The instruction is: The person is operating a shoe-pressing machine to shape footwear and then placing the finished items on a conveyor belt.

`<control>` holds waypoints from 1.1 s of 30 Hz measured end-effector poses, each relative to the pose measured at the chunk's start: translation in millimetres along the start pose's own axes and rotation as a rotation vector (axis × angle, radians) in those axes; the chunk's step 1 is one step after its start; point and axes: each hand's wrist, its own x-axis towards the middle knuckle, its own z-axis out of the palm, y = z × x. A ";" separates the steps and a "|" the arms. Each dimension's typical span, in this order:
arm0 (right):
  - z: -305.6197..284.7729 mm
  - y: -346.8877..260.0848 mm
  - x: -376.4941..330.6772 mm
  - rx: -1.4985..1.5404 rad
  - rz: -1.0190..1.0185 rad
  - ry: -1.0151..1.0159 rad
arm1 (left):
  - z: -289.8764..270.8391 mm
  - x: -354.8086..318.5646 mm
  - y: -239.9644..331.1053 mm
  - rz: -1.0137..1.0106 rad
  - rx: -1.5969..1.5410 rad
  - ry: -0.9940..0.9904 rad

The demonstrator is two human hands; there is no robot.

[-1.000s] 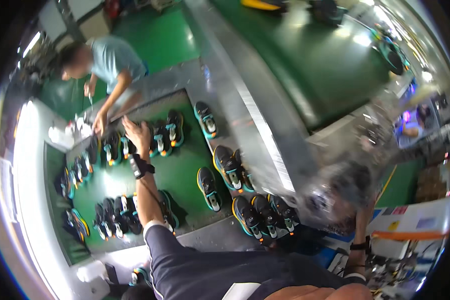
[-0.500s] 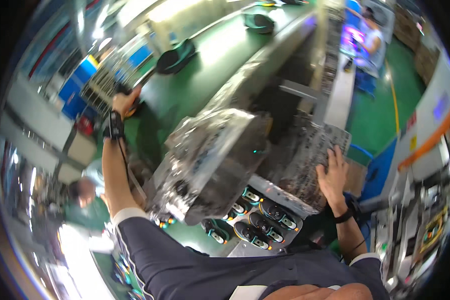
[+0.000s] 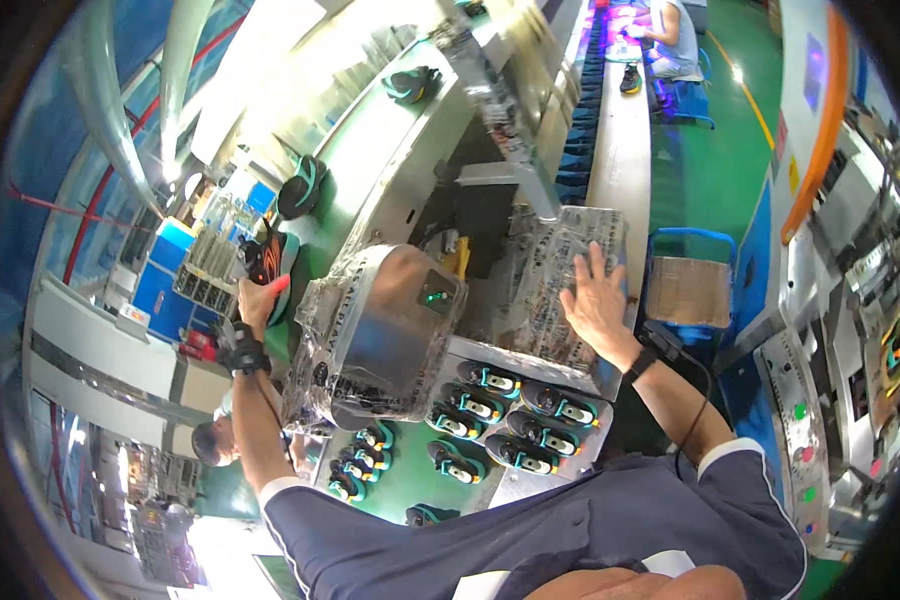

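My left hand (image 3: 258, 302) is stretched out at the far left, closed on a dark shoe (image 3: 266, 256) with orange marks and a teal edge. The shoe is at the edge of a green conveyor belt (image 3: 355, 148). Beyond it on the belt lies another black and teal shoe (image 3: 300, 188). My right hand (image 3: 598, 305) rests with spread fingers on a flat cover wrapped in clear plastic (image 3: 540, 325), holding nothing. Between my hands stands a plastic-wrapped machine housing (image 3: 378, 335) with a small green display.
Several black and teal shoe parts (image 3: 545, 440) lie in rows close to my body. A metal arm (image 3: 505, 120) rises beyond the cover. At right are a blue-framed cart (image 3: 688, 290) and a control panel (image 3: 795, 430). Other people sit at far right and left.
The view has turned, so the machine and belt sit further left and the picture is sharper. My left hand's shoe now shows clearly; my right hand still lies on the cover.
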 end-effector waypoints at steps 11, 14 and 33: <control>-220.7 30.8 -5.1 0.593 -0.512 0.345 | -77.5 -193.8 244.2 0.826 0.061 0.272; -296.0 48.4 -19.1 0.459 -0.742 0.528 | -62.6 -276.5 348.9 1.384 -0.044 0.226; -479.7 391.2 -371.7 0.487 0.846 1.177 | 196.9 -721.9 880.3 1.173 -1.106 -1.401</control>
